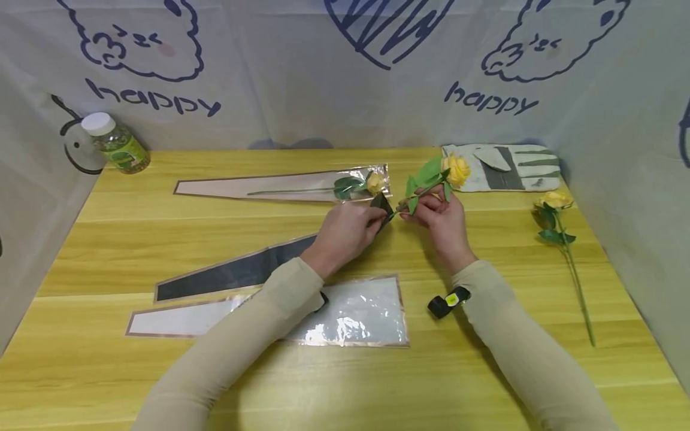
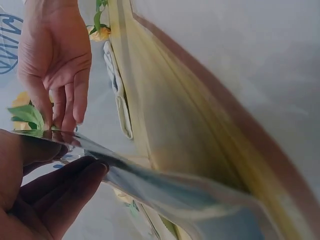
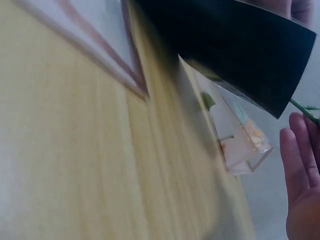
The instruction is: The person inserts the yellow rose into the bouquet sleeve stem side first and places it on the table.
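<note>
My left hand [image 1: 345,230] pinches the upper end of a black flower sleeve [image 1: 232,269], lifting that end off the table while its narrow tip points left. In the left wrist view the sleeve's clear film [image 2: 165,182] runs between thumb and fingers. My right hand [image 1: 446,224] holds a yellow artificial rose [image 1: 457,170] by its green stem, just below the leaves. The stem's lower part meets the sleeve's mouth; in the right wrist view the black panel [image 3: 235,50] hides how far it goes in.
A white sleeve [image 1: 366,311] lies in front. Behind is a pink sleeve [image 1: 226,187] with a yellow rose [image 1: 375,182] inside. Another yellow rose [image 1: 574,269] lies at right, near a work glove [image 1: 507,167]. A white-capped jar [image 1: 121,146] stands at the back left.
</note>
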Demonstrator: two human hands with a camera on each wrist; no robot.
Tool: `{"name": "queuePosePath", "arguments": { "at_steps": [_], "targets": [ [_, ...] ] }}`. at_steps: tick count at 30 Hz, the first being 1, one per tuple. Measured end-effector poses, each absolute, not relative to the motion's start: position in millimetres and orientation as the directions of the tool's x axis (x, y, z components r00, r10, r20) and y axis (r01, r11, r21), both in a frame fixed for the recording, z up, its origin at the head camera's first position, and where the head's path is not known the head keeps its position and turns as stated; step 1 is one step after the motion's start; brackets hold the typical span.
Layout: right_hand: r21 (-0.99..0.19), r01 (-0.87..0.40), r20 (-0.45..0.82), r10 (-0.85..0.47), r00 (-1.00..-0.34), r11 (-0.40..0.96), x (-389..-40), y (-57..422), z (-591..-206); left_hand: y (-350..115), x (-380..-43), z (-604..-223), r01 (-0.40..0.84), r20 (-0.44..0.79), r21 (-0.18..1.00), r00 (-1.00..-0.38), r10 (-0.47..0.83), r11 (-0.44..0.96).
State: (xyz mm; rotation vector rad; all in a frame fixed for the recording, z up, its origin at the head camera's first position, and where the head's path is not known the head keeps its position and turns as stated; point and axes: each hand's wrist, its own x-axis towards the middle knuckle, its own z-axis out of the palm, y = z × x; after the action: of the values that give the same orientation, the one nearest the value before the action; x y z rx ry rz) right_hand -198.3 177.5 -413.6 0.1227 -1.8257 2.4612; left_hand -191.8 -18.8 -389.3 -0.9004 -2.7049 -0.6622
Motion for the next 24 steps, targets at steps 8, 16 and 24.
{"name": "queuePosePath", "arguments": {
  "at_steps": [8,16,24],
  "targets": [
    [-0.954,-0.094,0.106,-0.026,-0.994,-0.286,-197.7,177.2,-411.2,-19.1,-192.5,-389.4,0.618,0.344,0.356,-0.784,0.516,0.702],
    [-0.985,-0.103,0.111,-0.055,-0.992,-0.140,-200.9,179.6,-409.9,-25.2,-195.2,-388.1,0.653,0.364,0.250,-0.748,0.556,0.715],
    [-0.990,-0.093,0.098,-0.047,-0.994,-0.104,-202.8,184.3,-411.8,-27.0,-196.7,-388.8,0.687,0.397,0.294,-0.720,0.569,0.664]
  ]
}}
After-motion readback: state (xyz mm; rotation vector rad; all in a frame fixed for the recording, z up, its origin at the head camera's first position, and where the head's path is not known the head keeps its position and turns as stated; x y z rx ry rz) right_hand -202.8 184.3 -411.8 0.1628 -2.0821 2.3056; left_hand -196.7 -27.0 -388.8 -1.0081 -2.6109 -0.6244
